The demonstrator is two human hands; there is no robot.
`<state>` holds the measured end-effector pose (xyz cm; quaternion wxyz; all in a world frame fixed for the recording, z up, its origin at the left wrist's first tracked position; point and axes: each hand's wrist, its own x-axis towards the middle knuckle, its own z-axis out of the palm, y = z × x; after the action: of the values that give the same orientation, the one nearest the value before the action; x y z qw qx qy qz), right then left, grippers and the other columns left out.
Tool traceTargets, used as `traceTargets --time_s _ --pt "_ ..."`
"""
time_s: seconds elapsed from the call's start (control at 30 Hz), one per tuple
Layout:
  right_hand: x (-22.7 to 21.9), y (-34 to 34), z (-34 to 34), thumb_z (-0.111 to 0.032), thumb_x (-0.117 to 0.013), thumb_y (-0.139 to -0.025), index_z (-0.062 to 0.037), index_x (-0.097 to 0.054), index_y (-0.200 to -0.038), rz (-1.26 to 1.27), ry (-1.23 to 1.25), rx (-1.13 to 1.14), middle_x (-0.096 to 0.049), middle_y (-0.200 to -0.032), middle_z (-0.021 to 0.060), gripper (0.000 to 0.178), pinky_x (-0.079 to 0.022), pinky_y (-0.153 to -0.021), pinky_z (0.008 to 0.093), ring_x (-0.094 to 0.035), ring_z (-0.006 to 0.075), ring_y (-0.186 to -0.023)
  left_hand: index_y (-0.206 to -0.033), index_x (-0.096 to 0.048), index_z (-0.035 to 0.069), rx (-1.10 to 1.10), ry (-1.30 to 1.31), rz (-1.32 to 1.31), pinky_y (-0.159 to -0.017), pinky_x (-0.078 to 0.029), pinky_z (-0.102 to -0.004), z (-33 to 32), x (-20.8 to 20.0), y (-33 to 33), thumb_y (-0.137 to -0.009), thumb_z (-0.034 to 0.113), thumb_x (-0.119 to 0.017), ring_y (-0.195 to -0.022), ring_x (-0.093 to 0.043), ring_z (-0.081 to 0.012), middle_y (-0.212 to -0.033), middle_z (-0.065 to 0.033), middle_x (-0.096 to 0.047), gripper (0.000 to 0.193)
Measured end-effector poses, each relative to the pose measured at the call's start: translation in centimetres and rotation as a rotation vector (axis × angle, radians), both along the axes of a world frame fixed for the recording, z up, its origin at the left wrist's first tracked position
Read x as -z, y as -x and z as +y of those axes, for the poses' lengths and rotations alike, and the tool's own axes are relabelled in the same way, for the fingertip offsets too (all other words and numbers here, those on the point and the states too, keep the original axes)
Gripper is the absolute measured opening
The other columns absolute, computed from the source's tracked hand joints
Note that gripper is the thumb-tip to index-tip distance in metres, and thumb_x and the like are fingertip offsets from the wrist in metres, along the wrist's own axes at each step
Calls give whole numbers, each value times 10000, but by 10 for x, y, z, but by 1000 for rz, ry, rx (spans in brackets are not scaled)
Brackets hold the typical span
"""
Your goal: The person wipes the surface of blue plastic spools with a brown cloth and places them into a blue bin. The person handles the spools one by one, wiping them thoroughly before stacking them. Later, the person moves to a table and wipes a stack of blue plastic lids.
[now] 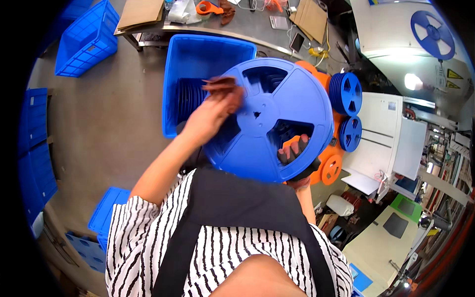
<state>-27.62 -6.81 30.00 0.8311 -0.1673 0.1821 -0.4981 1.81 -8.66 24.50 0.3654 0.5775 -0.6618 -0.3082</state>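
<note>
A large blue plastic reel (260, 101) with wide cutouts and a small centre hole is held up in front of my body. My right hand (303, 161), in a dark glove with bare fingertips, grips its lower right part, the fingers showing through a cutout. My left hand (215, 114) is over the reel's left side, closed on a reddish-brown cloth (221, 85) blurred by motion. Whether the cloth touches the reel I cannot tell. Behind them stands a blue bin (170, 74) with several dark blue reels (190, 101) on edge inside.
An orange rack (324, 153) at the right bears stacks of blue reels (346, 94). Ahead, a metal workbench (242, 24) carries an orange tape dispenser (208, 8), cardboard and a phone (297, 42). Blue crates (89, 42) stand on the left, machinery on the right.
</note>
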Motion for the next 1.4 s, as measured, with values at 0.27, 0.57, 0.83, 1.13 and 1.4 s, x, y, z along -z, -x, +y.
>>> traceTargets --time_s 0.27,0.57,0.83,1.13,1.4 --pt "0 21 1 -407 -528 -846 -125 -519 -1193 101 -139 260 -480 -889 46 447 -400 -876 435 -450 229 -786 -1272 -546 76 500 114 -89 -1077 -372 -436 36 -23 -37 -711 190 -753 -1322 -420 -300 -1377 -117 -489 609" --pt "-27 -1 -33 -228 -615 -891 11 -558 -1166 271 -1 214 -614 -950 91 369 -520 -768 369 -598 209 -829 -1128 -578 48 487 308 -374 -865 -536 -326 35 -9 -23 -832 126 -586 -1176 -548 -273 -1187 -110 -583 306" --pt "-26 -5 -55 -331 -513 -969 -9 -533 -1263 60 -131 -5 -622 -1168 180 436 -420 -999 456 -610 335 -1060 -1119 -584 27 268 -215 30 -765 -546 -366 64 -29 -54 -844 17 -598 -923 -649 -297 -1102 -137 -636 276" --pt "-22 7 -25 -312 -566 -889 -73 -474 -1075 217 -145 52 -388 -770 3 317 -371 -801 358 -396 165 -722 -1249 -522 -5 -423 -460 1364 -974 -460 -384 103 28 -107 -854 220 -674 -1139 -559 -208 -1211 -105 -590 480" --pt "-15 0 -27 -316 -610 -868 -76 -519 -1064 315 -264 96 -413 -764 2 323 -385 -789 346 -414 158 -705 -1327 -490 21 -443 -482 1457 -1011 -445 -425 109 43 -114 -848 247 -674 -1143 -562 -214 -1286 -102 -556 561"
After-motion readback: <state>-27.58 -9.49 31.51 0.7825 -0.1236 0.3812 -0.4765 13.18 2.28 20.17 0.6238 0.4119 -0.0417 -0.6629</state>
